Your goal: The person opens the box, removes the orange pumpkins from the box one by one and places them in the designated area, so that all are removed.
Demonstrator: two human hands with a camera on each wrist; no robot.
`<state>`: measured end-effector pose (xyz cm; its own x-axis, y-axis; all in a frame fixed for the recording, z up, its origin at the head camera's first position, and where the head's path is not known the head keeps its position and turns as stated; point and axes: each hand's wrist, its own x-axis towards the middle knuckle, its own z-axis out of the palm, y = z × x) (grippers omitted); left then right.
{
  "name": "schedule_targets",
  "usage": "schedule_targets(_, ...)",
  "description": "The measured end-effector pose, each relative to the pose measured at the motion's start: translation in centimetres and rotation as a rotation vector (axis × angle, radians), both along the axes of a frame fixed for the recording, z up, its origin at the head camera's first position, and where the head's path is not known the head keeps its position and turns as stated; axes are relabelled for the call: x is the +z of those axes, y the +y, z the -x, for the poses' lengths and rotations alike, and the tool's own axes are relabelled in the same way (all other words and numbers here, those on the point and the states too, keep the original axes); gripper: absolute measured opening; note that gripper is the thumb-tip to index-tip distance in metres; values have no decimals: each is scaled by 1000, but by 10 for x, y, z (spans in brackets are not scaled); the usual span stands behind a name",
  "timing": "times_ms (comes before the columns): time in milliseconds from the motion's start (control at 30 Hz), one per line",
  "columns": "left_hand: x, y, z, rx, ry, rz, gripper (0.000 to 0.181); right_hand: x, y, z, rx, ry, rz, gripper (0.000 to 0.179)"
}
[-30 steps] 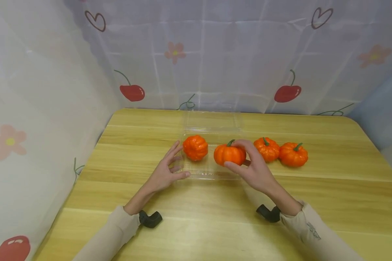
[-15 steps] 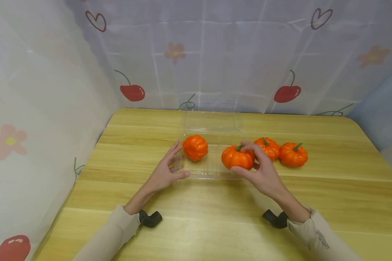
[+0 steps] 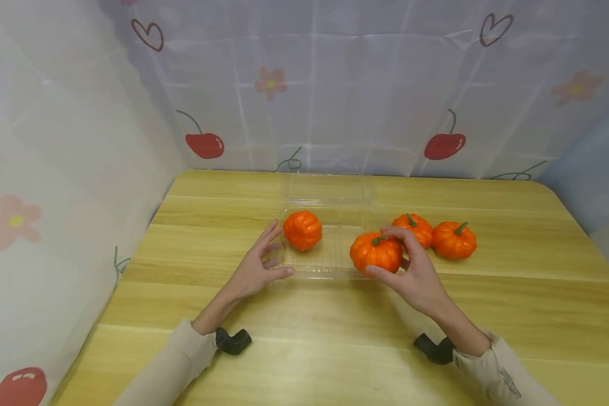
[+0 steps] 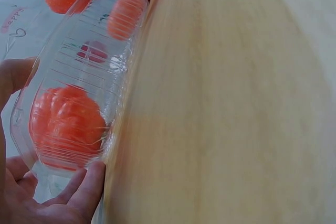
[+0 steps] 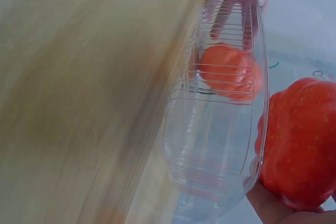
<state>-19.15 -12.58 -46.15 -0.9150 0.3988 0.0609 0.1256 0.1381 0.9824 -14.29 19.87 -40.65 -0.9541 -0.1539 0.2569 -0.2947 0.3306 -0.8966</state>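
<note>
In the head view my right hand (image 3: 420, 282) grips an orange mini pumpkin with a green stem (image 3: 374, 252), thumb in front. In the right wrist view this pumpkin (image 5: 302, 142) is beside the rim of the clear plastic box (image 5: 210, 135). My left hand (image 3: 254, 268) spans the box's left end, its thumb at the front corner and its fingers along the side. Another pumpkin (image 3: 303, 230) lies tipped over inside the left half of the box, seen through the ribbed wall in the left wrist view.
Two more pumpkins, one nearer (image 3: 414, 230) and one farther right (image 3: 454, 240), sit side by side on the wooden table (image 3: 304, 344), right of the box. The box's lid (image 3: 330, 187) is folded back. A patterned curtain (image 3: 345, 101) hangs behind.
My right hand has moved the held pumpkin rightward and closer to me, toward the box's front right corner. My left hand and the tipped pumpkin have stayed in place.
</note>
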Motion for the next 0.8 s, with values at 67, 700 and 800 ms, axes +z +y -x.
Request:
schedule_targets(67, 0, 0, 0, -1, 2, -2, 89, -1, 2, -1, 0, 0, -13, 57)
schedule_targets(700, -4, 0, 2, 6, 16, 20, 88, 3, 15, -14, -39, -12, -52, 60)
schedule_targets(800, -4, 0, 2, 4, 16, 17, 88, 2, 18, -16, -39, -4, -47, 61)
